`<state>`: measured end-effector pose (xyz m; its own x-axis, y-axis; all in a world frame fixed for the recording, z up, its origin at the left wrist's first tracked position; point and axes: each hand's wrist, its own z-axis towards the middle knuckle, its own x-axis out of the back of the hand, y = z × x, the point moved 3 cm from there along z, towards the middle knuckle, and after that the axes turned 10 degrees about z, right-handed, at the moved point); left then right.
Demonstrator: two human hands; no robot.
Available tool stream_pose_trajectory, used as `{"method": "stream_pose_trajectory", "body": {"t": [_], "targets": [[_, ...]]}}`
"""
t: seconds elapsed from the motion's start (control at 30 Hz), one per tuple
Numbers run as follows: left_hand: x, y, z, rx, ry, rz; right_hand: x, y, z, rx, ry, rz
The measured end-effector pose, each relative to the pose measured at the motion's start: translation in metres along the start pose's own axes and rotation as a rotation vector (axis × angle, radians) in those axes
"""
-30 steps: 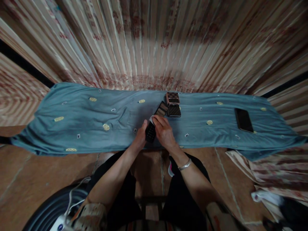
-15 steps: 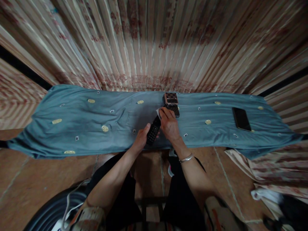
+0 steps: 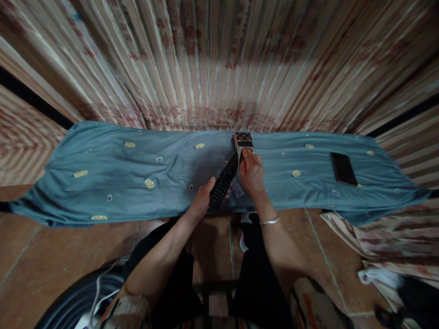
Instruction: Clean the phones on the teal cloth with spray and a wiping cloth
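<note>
My left hand (image 3: 201,199) grips the keypad half of an opened black flip phone (image 3: 223,181), held tilted above the near edge of the blue cloth (image 3: 137,178). My right hand (image 3: 253,172) is closed on a small whitish cloth pressed against the phone's upper half. Just beyond the phone's top sits a small case with a checkered lid (image 3: 243,139). A patterned scrap (image 3: 236,188) lies on the blue cloth under my right hand.
A black smartphone (image 3: 343,168) lies flat on the blue cloth at the far right. Striped curtains hang behind the table. A black round object with a white cable (image 3: 72,301) stands at lower left; bundled fabric (image 3: 384,256) lies on the floor at lower right.
The flip phone has been swung open and stretched out toward the checkered case. My right hand has slid away from me along the phone's upper half.
</note>
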<state>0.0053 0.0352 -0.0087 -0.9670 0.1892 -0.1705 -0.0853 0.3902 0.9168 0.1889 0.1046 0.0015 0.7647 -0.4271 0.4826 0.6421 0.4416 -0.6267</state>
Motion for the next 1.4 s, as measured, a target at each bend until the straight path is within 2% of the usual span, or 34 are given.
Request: {"method": "stream_pose_trajectory", "body": {"t": [0.2,0.33,0.5,0.7,0.8,0.93,1.1,1.4], "targets": [[-0.002,0.002,0.000,0.032,0.014,-0.083,0.002,0.012,-0.001,-0.120,0.069,0.115],[-0.004,0.003,0.002,0.060,0.018,-0.147,0.001,0.017,-0.002,-0.192,0.069,0.191],[-0.008,0.005,0.003,0.052,0.013,-0.202,-0.004,0.014,-0.007,-0.207,0.067,0.213],[-0.010,0.011,0.004,0.046,0.037,-0.251,-0.015,-0.003,-0.021,-0.153,0.009,0.167],[-0.008,0.012,0.006,0.021,0.067,-0.259,-0.023,-0.012,-0.029,-0.125,-0.048,0.167],[-0.003,0.010,0.009,-0.001,0.104,-0.261,-0.030,-0.022,-0.035,-0.089,-0.053,0.162],[0.001,0.008,0.010,-0.017,0.152,-0.274,-0.030,-0.032,-0.038,-0.046,-0.096,0.127],[0.004,0.010,0.013,-0.076,0.139,-0.309,-0.026,-0.054,-0.043,0.060,-0.179,0.041]]}}
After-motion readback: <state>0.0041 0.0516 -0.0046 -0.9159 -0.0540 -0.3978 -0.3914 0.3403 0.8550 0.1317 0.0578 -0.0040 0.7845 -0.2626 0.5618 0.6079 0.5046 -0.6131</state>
